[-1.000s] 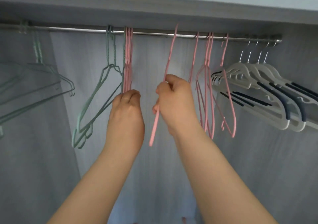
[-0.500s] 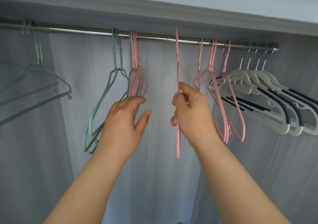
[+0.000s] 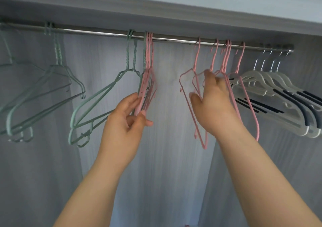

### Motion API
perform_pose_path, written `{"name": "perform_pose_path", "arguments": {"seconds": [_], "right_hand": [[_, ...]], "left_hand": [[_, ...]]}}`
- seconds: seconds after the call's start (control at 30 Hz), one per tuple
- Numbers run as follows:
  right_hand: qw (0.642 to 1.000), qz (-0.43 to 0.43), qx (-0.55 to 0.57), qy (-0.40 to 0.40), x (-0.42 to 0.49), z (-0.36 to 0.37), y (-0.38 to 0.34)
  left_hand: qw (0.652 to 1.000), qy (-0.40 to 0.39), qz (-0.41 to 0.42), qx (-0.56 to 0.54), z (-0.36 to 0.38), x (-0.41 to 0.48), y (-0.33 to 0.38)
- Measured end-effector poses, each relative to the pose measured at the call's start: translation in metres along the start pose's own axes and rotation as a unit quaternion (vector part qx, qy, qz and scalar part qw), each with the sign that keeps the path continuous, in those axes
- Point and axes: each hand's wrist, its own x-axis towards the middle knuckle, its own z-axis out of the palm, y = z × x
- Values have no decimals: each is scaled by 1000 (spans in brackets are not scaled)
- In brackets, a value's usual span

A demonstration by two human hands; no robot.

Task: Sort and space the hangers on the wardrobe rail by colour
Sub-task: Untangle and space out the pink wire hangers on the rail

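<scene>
A steel rail [image 3: 174,39] runs across the wardrobe. Green wire hangers [image 3: 97,97] hang along its left part in separate groups. A tight bunch of pink hangers [image 3: 149,55] hangs mid-rail, with one green hanger against its left side. My left hand [image 3: 125,122] pinches the lower part of that bunch between thumb and fingers. Further right hang several more pink hangers [image 3: 226,57]. My right hand [image 3: 214,104] grips the leftmost pink hanger [image 3: 196,59] there, the wire passing between thumb and fingers.
White hangers with navy strips [image 3: 271,85] crowd the rail's right end, close behind the pink ones. A grey wood-grain back panel [image 3: 170,157] lies behind. A bare stretch of rail separates the two pink groups.
My right hand carried the single pink hanger rightward to the other pink ones, and it now hangs turned more side-on. My left hand went from open to pinching the pink bunch.
</scene>
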Motion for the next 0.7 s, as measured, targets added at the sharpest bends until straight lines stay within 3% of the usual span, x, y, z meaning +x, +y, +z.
{"name": "perform_pose_path", "arguments": {"seconds": [0.07, 0.1, 0.2, 0.27, 0.43, 0.57, 0.7], "right_hand": [[991, -115, 50, 48, -12, -1, -27], [987, -138, 80, 27, -15, 2, -40], [983, -73, 134, -103, -4, 27, -63], [969, -1, 207, -137, 3, 44, -68], [879, 77, 461, -100, 12, 67, -59], [844, 100, 515, -111, 24, 72, -51], [833, 135, 530, -87, 39, 66, -53]], "left_hand": [[1000, -12, -3, -4, -4, -2, 0], [1000, -16, -1, -2, -6, -2, -1], [999, -34, 21, 27, -13, 1, 2], [997, -45, 40, 46, -15, 6, 6], [992, -62, 76, 76, -14, 26, 10], [997, -55, 41, 45, -9, 30, 7], [998, -45, 30, 17, -5, 28, -2]]}}
